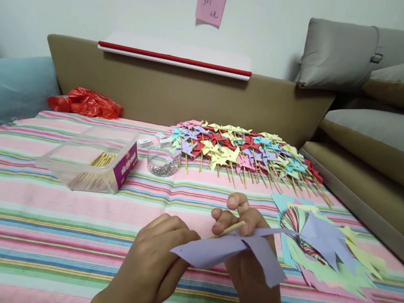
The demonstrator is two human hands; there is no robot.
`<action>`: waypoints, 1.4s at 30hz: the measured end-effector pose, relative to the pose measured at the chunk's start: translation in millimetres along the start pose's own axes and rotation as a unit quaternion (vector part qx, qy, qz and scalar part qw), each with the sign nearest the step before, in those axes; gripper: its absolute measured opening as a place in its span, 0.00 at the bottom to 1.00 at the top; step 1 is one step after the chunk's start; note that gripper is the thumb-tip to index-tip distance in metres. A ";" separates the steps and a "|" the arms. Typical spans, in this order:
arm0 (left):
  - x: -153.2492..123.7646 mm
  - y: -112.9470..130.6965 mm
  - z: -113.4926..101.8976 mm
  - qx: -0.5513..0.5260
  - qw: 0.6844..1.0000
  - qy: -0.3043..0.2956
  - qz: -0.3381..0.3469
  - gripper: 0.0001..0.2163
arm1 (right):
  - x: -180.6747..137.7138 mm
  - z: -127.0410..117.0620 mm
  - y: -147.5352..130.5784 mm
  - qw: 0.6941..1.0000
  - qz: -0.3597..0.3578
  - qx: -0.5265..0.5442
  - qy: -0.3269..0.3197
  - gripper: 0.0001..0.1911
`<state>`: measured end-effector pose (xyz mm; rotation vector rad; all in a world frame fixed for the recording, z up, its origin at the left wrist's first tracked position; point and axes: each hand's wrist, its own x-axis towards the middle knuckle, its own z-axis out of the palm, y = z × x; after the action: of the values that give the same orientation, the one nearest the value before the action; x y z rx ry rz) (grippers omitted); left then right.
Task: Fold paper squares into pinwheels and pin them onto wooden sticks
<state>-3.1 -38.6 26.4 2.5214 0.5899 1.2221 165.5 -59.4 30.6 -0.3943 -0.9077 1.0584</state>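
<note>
My left hand [157,259] is closed, its fingers wrapped round the lower part of a thin wooden stick [230,230]. The stick's tip pokes out to the right, near the fingers of my right hand [251,230]. That hand pinches a purple paper pinwheel [210,250] near its middle, with some fingers bent above the stick. Cut blades of the purple paper spread left, right and down. Whether a pin joins paper and stick cannot be made out.
Finished pinwheels [230,153] lie massed at the back. Cut coloured paper [342,279] is piled at right. A plastic box [72,152] of sticks and a clear bowl [151,156] of small metal pins stand left. Stacked cushions [390,134] border the right side.
</note>
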 end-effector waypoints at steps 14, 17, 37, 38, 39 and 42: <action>4.3 2.4 -11.8 0.120 0.990 -0.006 0.077 0.09 | -2.4 -5.5 12.3 0.994 0.047 0.102 -0.013 0.06; 6.4 4.9 -14.5 0.141 0.985 0.010 0.099 0.09 | -4.6 -5.7 13.2 0.994 0.033 0.101 -0.008 0.05; -8.3 -28.5 11.0 -0.165 0.906 0.148 -0.360 0.13 | 3.0 -3.9 45.9 0.956 0.165 -0.220 0.102 0.23; -9.2 -31.7 10.9 -0.175 0.892 0.180 -0.377 0.13 | 1.4 -2.7 49.0 0.944 0.178 -0.272 0.060 0.20; -10.4 -34.5 10.9 -0.187 0.878 0.202 -0.393 0.14 | -0.3 -0.4 51.8 0.934 0.191 -0.302 0.011 0.17; -14.1 -40.3 12.7 -0.222 0.848 0.229 -0.423 0.15 | -4.1 9.3 58.6 0.925 0.199 -0.314 -0.080 0.15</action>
<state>-10.5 -10.8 -7.5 1.3031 1.1898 1.3509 123.6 -36.8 -5.2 -1.0747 -1.3504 1.1592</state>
